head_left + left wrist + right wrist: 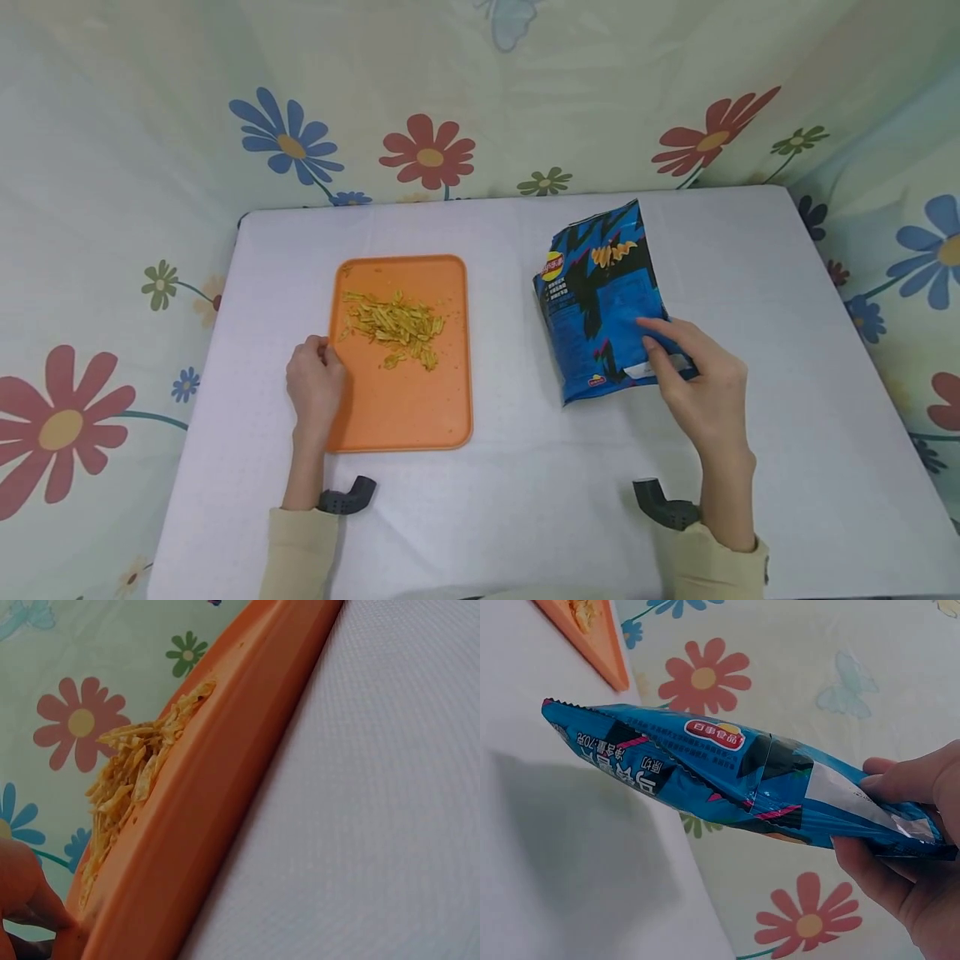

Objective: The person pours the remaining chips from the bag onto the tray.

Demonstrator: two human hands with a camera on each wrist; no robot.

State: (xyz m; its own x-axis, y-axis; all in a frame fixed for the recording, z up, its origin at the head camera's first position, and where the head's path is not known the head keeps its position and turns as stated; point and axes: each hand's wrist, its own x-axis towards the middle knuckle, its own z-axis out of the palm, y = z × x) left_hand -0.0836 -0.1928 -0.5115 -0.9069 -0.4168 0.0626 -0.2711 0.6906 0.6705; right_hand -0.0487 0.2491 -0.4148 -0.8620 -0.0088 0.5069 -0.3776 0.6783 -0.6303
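My left hand (pixel 316 385) pinches the left rim of an orange tray (pixel 397 408). The tray's near edge looks tilted up in the left wrist view, with a finger (pixel 34 889) at its rim. Shredded yellow potato chips (pixel 397 327) lie in a loose heap across the tray's upper half. To the right, my right hand (pixel 705 379) holds a blue chip bag (pixel 600 308) by its lower right corner, thumb on one face and fingers on the other. In the right wrist view the bag (pixel 727 761) is fairly flat and held above the table, casting a shadow.
A white cloth covers the table (pixel 510 500). Behind it and along both sides hangs a curtain (pixel 600 100) printed with flowers. Dark curved camera mounts (pixel 663 506) sit on both wrists, at the sleeve cuffs.
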